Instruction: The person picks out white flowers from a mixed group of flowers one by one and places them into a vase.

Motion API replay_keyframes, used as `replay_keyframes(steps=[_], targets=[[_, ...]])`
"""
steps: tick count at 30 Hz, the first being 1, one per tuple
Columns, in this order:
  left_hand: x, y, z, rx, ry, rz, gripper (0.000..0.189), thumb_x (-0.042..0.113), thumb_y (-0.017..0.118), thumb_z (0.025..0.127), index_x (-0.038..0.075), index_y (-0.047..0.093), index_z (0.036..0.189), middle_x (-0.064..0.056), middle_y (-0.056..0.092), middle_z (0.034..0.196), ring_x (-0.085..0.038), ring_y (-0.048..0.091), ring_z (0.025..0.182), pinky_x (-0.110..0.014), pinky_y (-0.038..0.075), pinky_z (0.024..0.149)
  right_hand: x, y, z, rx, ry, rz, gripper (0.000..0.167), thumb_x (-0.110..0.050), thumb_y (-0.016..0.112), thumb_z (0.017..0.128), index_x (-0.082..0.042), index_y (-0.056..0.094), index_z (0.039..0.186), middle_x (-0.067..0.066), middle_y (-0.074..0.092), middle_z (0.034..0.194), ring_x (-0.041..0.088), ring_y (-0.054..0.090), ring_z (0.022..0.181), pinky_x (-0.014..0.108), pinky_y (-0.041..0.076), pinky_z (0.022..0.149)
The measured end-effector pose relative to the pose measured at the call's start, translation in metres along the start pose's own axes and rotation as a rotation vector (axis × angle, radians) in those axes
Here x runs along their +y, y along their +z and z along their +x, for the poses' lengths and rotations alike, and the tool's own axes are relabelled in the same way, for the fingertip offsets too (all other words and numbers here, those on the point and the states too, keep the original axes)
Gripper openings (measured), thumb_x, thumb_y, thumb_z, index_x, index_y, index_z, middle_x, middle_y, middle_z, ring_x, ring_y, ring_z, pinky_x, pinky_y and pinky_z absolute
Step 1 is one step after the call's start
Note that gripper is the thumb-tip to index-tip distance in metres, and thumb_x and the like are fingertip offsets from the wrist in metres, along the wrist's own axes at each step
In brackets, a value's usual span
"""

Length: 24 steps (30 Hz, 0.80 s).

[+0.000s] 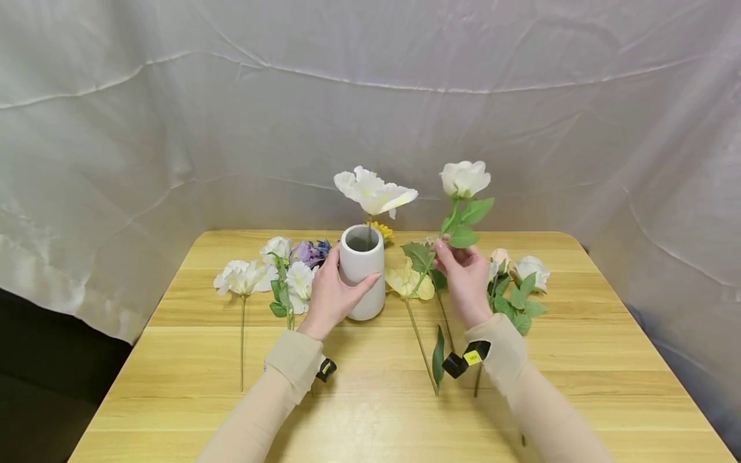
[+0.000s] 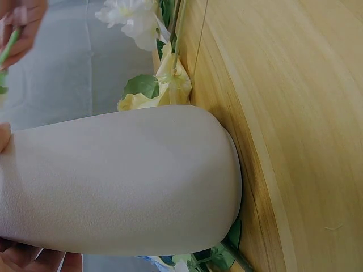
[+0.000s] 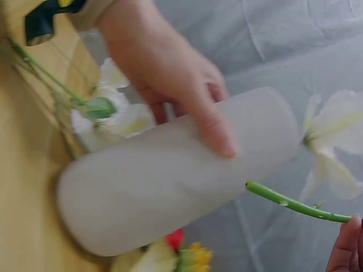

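A white cylindrical vase (image 1: 370, 289) stands upright on the table, and my left hand (image 1: 334, 294) grips its left side, thumb across the front. One large white flower (image 1: 375, 191) rises from the vase's mouth. To the right of the vase, my right hand (image 1: 469, 283) pinches the green stem of a white rose (image 1: 465, 179), its bloom up and its leaves above the fingers. The stem's cut lower end (image 3: 255, 187) is near the vase wall in the right wrist view; whether they touch I cannot tell.
White flowers (image 1: 243, 278) and a purple flower (image 1: 307, 253) lie left of the vase. A yellow flower (image 1: 410, 281) lies close on its right, with white roses (image 1: 531, 272) and leaves farther right. A grey cloth (image 1: 370, 116) hangs behind the wooden table (image 1: 370, 411).
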<state>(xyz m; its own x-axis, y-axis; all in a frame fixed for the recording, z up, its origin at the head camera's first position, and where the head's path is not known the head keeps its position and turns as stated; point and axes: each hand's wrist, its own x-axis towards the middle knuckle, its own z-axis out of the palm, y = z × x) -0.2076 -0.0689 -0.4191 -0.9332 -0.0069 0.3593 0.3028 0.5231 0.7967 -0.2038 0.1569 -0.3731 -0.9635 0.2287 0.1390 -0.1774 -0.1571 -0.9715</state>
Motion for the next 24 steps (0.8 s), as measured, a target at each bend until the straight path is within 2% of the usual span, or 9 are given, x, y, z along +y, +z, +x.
replay_keyframes(steps=[5,11,16,21,24], targets=[[-0.002,0.0,0.0,0.003,0.007,0.003,0.081,0.045,0.083,0.081,0.015,0.044,0.145,-0.009,0.064,0.131,-0.031,0.065,0.116,-0.05,0.057,0.094,-0.022,0.013,0.007,0.03,-0.117,0.099,0.006,-0.01,0.067,0.097,-0.01,0.066,0.103,-0.001,0.072,0.091,0.009,0.067,0.08,0.019,0.059,0.071],[-0.002,0.0,0.0,0.004,0.005,0.003,0.081,0.045,0.083,0.08,0.015,0.045,0.145,-0.009,0.064,0.131,-0.031,0.065,0.116,-0.051,0.056,0.095,-0.044,0.03,0.012,0.016,-0.254,0.182,0.011,-0.013,0.067,0.097,-0.003,0.065,0.101,0.001,0.072,0.087,0.012,0.069,0.08,0.02,0.06,0.073],[-0.002,0.0,0.0,0.006,0.009,0.003,0.082,0.044,0.084,0.08,0.015,0.044,0.146,-0.009,0.064,0.131,-0.032,0.065,0.116,-0.051,0.056,0.095,-0.058,0.045,0.015,0.023,-0.369,0.243,0.005,-0.011,0.067,0.096,-0.006,0.066,0.096,0.002,0.072,0.087,0.013,0.07,0.08,0.023,0.061,0.073],[-0.002,0.0,0.0,0.006,0.014,0.003,0.082,0.043,0.084,0.08,0.014,0.044,0.146,-0.01,0.064,0.131,-0.032,0.065,0.115,-0.051,0.056,0.094,-0.065,0.057,0.014,0.033,-0.45,0.27,0.004,-0.005,0.066,0.096,-0.002,0.066,0.097,0.003,0.071,0.089,0.013,0.071,0.084,0.024,0.062,0.076],[-0.002,0.0,0.0,0.001,0.013,0.001,0.083,0.043,0.084,0.08,0.013,0.044,0.146,-0.011,0.063,0.131,-0.033,0.065,0.116,-0.051,0.057,0.094,-0.064,0.06,0.014,0.024,-0.484,0.231,0.005,0.0,0.064,0.096,-0.003,0.067,0.097,0.001,0.071,0.09,0.014,0.071,0.085,0.024,0.061,0.078]])
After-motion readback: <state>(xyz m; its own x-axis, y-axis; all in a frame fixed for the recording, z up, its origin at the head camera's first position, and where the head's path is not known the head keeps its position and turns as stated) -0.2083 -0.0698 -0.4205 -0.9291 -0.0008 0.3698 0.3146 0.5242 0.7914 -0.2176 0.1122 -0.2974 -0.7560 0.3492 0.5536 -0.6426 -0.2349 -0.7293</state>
